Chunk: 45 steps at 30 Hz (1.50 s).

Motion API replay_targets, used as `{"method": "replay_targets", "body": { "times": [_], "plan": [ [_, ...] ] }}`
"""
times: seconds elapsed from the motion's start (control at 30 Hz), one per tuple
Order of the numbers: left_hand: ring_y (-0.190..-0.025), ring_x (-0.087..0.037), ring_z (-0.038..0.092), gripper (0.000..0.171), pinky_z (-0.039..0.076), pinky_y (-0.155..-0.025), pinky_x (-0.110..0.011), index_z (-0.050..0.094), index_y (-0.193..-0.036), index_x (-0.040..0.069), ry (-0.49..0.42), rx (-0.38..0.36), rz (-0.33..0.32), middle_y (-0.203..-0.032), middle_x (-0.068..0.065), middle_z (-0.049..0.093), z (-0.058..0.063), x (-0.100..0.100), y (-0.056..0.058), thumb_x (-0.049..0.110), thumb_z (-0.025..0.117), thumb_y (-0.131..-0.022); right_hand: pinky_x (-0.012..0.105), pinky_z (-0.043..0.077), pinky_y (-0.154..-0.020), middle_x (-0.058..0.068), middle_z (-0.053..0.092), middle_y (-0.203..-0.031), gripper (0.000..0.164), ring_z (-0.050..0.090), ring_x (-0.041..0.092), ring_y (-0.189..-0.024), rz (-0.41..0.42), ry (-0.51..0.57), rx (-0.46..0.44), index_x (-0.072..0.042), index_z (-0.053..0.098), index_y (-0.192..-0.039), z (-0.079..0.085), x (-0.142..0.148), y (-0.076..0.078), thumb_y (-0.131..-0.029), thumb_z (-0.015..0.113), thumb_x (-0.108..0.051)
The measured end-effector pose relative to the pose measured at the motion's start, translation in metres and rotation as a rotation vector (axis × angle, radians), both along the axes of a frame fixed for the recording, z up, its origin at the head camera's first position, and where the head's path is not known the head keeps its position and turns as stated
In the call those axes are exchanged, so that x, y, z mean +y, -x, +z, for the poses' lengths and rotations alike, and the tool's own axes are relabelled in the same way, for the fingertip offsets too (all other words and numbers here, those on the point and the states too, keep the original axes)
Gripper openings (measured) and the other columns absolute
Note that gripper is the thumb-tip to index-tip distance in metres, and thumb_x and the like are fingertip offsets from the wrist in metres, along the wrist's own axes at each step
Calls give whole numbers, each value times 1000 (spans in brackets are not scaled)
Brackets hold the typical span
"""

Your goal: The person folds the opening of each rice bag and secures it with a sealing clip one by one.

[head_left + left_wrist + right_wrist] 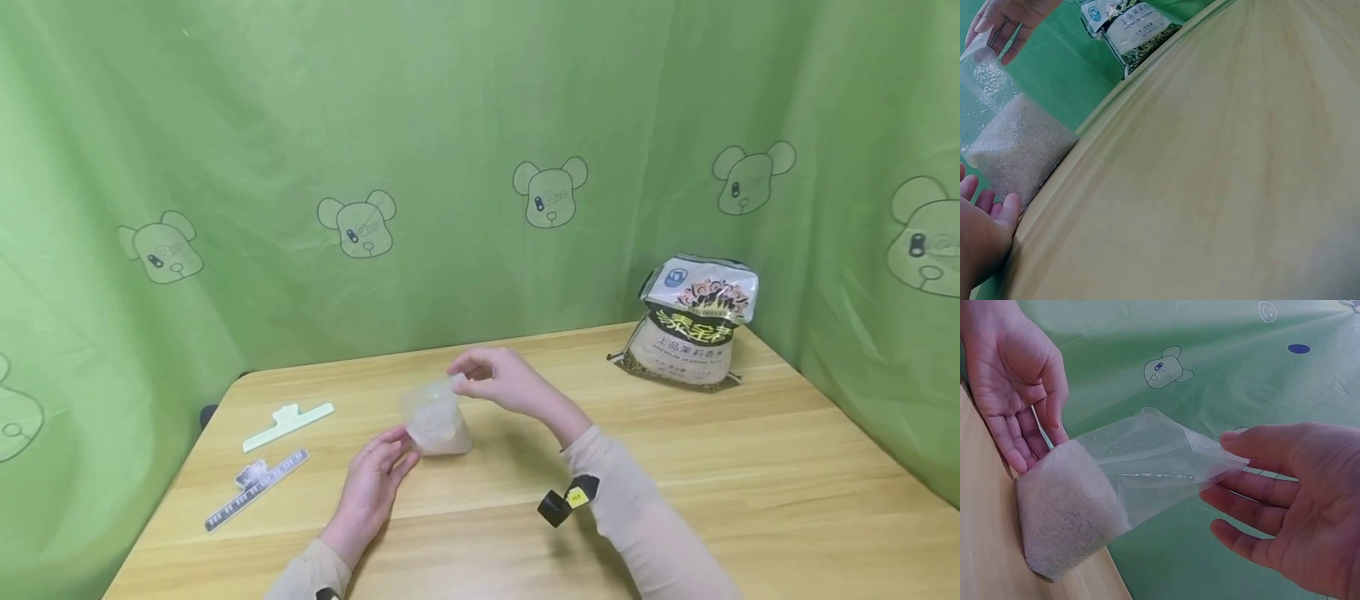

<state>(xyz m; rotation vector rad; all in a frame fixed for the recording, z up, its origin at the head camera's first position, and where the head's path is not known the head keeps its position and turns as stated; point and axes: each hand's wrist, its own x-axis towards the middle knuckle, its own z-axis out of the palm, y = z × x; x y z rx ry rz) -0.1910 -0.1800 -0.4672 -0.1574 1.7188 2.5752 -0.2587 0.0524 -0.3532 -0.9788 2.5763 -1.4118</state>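
Note:
A clear plastic bag [441, 427] partly filled with rice stands on the wooden table, its see-through upper part rising above the grains. My right hand [506, 382] pinches the bag's top corner between thumb and fingers, as the right wrist view shows, pulling the loose plastic out to one side. Beside the lower left of the bag, my left hand [375, 475] has its fingers loosely bent, with fingertips right at the rice-filled bottom [1066, 509]. In the left wrist view, the thumb lies along the bag's lower corner.
At the back right stands a large printed rice sack [686, 329]. On the left lie a pale green clip [288, 425] and a dark clip with a piano-key pattern [257, 492]. A green curtain [465, 275] surrounds the table [787, 467].

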Motion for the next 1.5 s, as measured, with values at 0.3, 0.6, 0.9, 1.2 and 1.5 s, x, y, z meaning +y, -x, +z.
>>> {"method": "replay_targets", "body": {
  "times": [0.3, 0.6, 0.9, 1.2, 1.5],
  "plan": [
    [-119, -17, 56, 41, 47, -107, -36, 40, -138, -7, -1, 5, -13, -132, -9, 55, 0, 3, 3, 4, 42, -98, 43, 50, -102, 8, 70, -117, 27, 66, 24, -109, -6, -71, 90, -8, 66, -117, -2, 5, 2, -93, 66, -21],
    [-116, -16, 52, 41, 48, -102, -40, 48, -135, 0, 153, 53, 58, -126, 1, 58, 20, 3, 4, 13, 49, -96, 41, 52, -100, 8, 70, -117, 25, 67, 24, -107, -28, -75, 107, -8, 67, -115, -1, 1, 2, -91, 67, -16],
    [-123, -9, 52, 41, 41, -109, -42, 56, -134, 9, 418, 217, 102, -140, -7, 56, 48, 8, 14, 31, 54, -100, 40, 52, -100, 7, 71, -116, 24, 67, 23, -107, -28, -73, 108, -9, 67, -115, -3, -2, 4, -92, 66, -16],
    [-118, -21, 59, 34, 46, -105, -41, 66, -118, 10, 540, 229, 149, -123, -8, 68, 64, 35, 29, 32, 64, -93, 40, 53, -99, 8, 71, -114, 23, 68, 22, -105, -19, -67, 120, -9, 67, -114, -4, 0, 2, -92, 65, -15],
    [-112, -22, 63, 28, 49, -102, -43, 69, -111, 10, 567, 256, 160, -116, -8, 70, 65, 45, 31, 28, 69, -90, 38, 54, -97, 8, 72, -112, 21, 69, 22, -102, -25, -60, 134, -8, 68, -111, -4, 0, 1, -91, 66, -13]
  ]
}}
